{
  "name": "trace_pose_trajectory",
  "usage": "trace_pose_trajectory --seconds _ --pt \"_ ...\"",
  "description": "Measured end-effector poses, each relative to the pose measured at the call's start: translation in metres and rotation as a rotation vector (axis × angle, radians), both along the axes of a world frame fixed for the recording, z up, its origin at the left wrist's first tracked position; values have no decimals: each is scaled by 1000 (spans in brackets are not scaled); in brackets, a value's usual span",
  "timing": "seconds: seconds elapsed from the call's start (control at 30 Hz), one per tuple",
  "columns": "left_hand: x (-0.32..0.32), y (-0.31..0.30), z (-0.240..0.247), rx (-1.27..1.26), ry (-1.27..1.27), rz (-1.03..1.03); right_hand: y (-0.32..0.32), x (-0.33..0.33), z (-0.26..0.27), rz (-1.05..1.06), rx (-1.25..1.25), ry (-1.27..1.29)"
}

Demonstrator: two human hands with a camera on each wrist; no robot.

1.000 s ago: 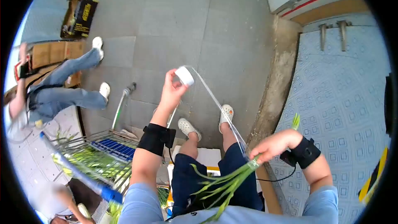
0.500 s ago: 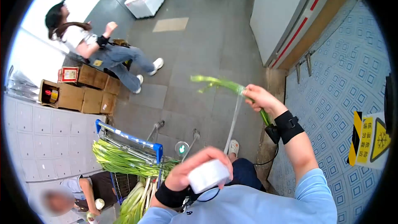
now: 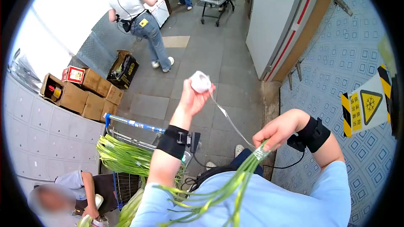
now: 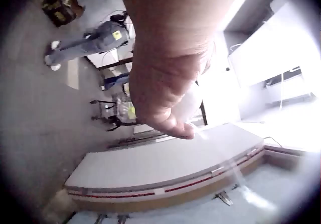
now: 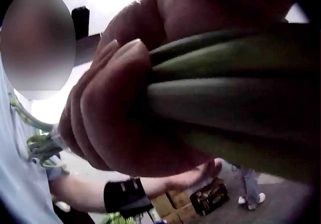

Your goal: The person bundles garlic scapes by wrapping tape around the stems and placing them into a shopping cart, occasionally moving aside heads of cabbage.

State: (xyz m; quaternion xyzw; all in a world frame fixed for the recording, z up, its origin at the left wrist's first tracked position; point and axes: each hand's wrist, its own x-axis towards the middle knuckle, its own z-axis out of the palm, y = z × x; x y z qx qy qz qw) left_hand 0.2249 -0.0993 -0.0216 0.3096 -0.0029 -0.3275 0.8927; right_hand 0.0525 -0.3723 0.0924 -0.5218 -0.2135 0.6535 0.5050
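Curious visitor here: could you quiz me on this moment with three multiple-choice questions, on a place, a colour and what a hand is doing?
1. Where is the white roll of clear tape?
A. in the raised left hand
B. on a cardboard box
C. on the floor

2. What colour is the metal shopping cart's handle bar?
A. red
B. blue
C. yellow

3. What is the right hand doing?
A. hanging idle
B. pressing the wall
C. gripping a bunch of long green onion stalks

1 A: its fingers curl round the roll.
2 B: the bar is blue.
3 C: its fingers wrap the stalks.
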Motion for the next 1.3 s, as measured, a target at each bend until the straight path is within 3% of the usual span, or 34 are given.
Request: trace_pose_trajectory --seconds 0.1,0.17,0.27,0.37,0.47,0.57,0.6,0.73,0.8,0.83,0.87,0.97,1.03,1.1,1.17,1.2,1.23,1.3 --pt "-3 4 80 26 -246 60 5 11 -26 80 -341 -287" --pt "-25 5 138 -34 -367 -12 1 25 -45 84 -579 -551" --pt "-73 -1 181 136 -584 -53 -25 53 -98 -216 -594 -931" --pt "-117 11 187 201 -666 -95 -27 52 -46 -642 -624 -733" --pt "-140 31 159 240 -646 -129 -35 43 -27 -1066 -455 -615" --pt "-153 29 90 290 -573 -232 -32 32 12 -1305 -22 -337" --pt "-152 22 58 249 -481 -293 -31 25 22 -1282 88 -270" --pt "-113 -14 -17 261 59 -355 -38 7 27 -753 336 -30" --pt "-66 -22 -36 97 107 -282 -39 6 32 -387 152 -134" --pt "-52 -24 -5 131 148 -168 -40 5 34 -206 62 -184" --pt "-34 -23 15 163 20 -101 -37 7 26 -54 -35 -222" --pt "-19 -15 104 174 -210 63 -33 9 7 94 -459 -652" --pt "-35 -8 151 81 -388 29 -35 16 3 -73 -691 -789" --pt "-60 -3 169 81 -575 -38 -48 19 -7 -322 -669 -844" --pt "-101 5 179 93 -607 -120 -66 22 -29 -656 -665 -1020" --pt "-107 14 166 54 -668 -298 -72 22 -35 -827 -658 -1101" --pt "-122 22 161 124 -659 -414 -70 17 -14 -1045 -598 -871" --pt "-141 29 145 381 -733 -652 -73 9 14 -1290 -413 -585"
